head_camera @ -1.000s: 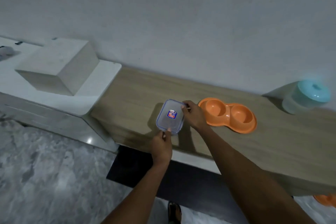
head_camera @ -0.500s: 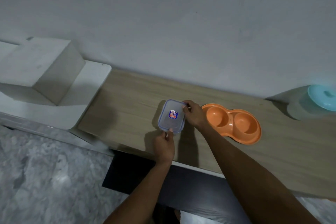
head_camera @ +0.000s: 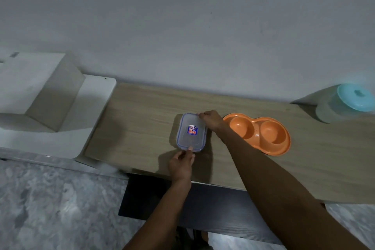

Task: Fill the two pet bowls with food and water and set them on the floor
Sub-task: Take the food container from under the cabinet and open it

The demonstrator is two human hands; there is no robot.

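Two bowls [head_camera: 240, 128] in one orange dish [head_camera: 261, 133] sit on the surface [head_camera: 142, 124], our right wrist at its left rim. Just left is one clear lidded box [head_camera: 191, 138]. We can't make out what's inside, and its red-and-blue sticker [head_camera: 192, 130] is too small to read. Our left hand [head_camera: 180, 165] pinches the near edge and our right hand [head_camera: 211, 121] curls on the far corner. One teal-lidded jar [head_camera: 345, 105] is cut off at far right.

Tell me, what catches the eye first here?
The bright orange double bowl stands out, empty on the wooden counter. Beside it, a clear lidded box is held by both hands: the left hand pinches its near edge, the right hand its far corner. A teal-lidded jar stands far right.
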